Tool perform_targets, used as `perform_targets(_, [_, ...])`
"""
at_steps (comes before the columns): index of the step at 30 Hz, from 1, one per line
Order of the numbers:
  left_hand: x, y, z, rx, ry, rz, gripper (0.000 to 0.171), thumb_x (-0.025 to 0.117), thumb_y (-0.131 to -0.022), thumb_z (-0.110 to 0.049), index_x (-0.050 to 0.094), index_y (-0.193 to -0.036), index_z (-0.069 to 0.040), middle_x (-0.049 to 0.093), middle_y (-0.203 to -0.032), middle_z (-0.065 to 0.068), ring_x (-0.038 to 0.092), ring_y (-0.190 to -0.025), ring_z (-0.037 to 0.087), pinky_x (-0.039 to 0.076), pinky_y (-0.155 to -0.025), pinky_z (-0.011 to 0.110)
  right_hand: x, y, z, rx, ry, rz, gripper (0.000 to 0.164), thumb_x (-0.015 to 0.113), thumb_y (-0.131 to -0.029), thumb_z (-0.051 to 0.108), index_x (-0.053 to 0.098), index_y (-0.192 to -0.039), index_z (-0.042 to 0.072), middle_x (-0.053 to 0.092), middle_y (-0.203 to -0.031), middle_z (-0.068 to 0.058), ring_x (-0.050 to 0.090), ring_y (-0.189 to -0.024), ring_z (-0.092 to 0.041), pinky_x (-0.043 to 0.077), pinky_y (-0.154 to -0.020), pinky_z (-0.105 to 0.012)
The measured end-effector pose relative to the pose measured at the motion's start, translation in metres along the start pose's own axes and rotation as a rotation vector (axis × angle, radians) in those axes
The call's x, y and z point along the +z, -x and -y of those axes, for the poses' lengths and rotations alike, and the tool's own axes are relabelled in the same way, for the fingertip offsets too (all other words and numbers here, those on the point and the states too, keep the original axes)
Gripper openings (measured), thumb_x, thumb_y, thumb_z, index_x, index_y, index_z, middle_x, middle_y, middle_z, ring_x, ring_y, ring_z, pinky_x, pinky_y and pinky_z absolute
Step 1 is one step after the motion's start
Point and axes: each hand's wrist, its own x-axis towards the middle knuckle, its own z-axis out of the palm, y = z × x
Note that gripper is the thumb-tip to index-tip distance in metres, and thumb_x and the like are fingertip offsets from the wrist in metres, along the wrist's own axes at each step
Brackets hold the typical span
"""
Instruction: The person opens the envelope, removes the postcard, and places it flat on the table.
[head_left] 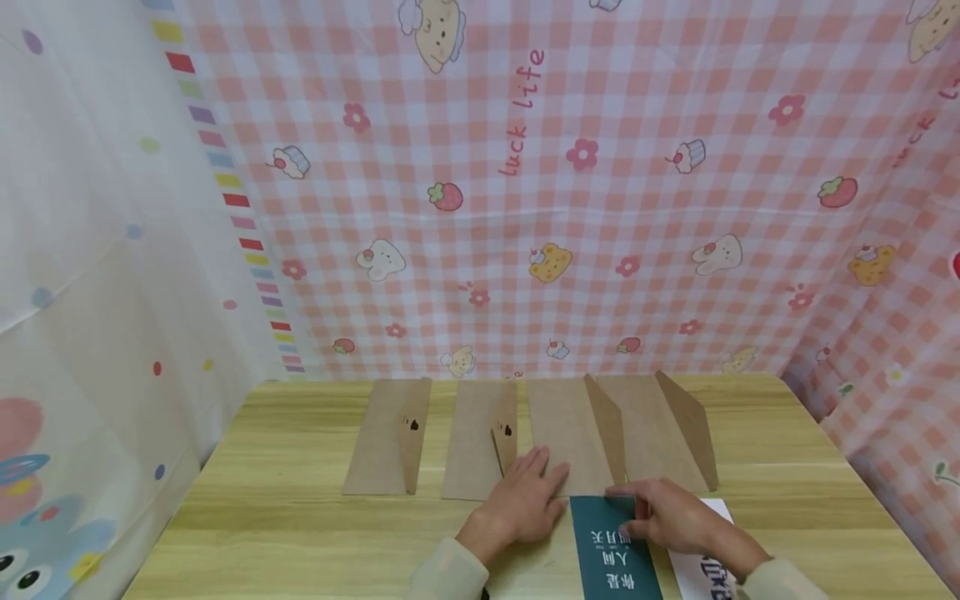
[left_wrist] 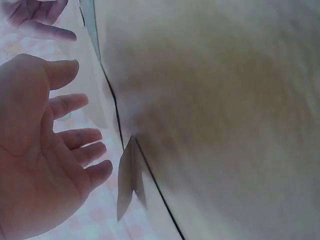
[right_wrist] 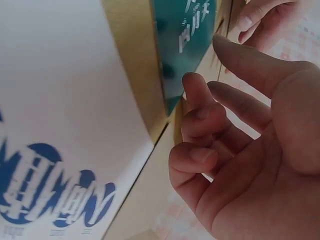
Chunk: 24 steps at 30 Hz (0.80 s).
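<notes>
My left hand rests fairly flat with its fingers spread, over the lower left part of a brown paper envelope. Beside its fingertips stands the half-raised flap of another brown envelope. A dark green card with white characters lies just below the envelopes. My right hand is over that card, index finger stretched along its top edge and the other fingers bent. In the right wrist view those fingers hold nothing visible. Partly under the right forearm lies a white card with blue lettering.
Another envelope lies at the left of the row, and one with a raised flap at the right. They all lie on a wooden table. A pink checked cloth hangs behind it.
</notes>
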Motion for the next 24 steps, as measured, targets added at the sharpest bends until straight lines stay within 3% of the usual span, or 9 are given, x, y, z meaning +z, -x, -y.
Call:
perform_targets(12, [-0.009,0.005,0.016,0.074,-0.008,-0.219,0.044,0.055,-0.102,-0.026,0.053,-0.142,-0.009,0.048,-0.149,0.013,0.042,-0.141,0.027,0.03,-0.118,0.044,-0.005,-0.008,0.014,-0.087,0.024,-0.052,0.044,0.072,-0.091,0.024,0.064,-0.128,0.001,0.055,-0.074,0.006,0.048,-0.061,-0.005,0.043,-0.052,-0.024])
perform_targets(24, [-0.018,0.017,0.035,0.028,0.049,-0.298,0.046,0.052,-0.103,-0.027,0.049,-0.145,-0.008,0.047,-0.149,0.018,0.041,-0.14,0.033,0.031,-0.117,0.048,-0.003,-0.02,0.028,-0.104,0.047,-0.099,0.049,0.07,-0.093,0.028,0.06,-0.132,0.0,0.061,-0.078,0.008,0.051,-0.064,-0.004,0.045,-0.057,-0.023])
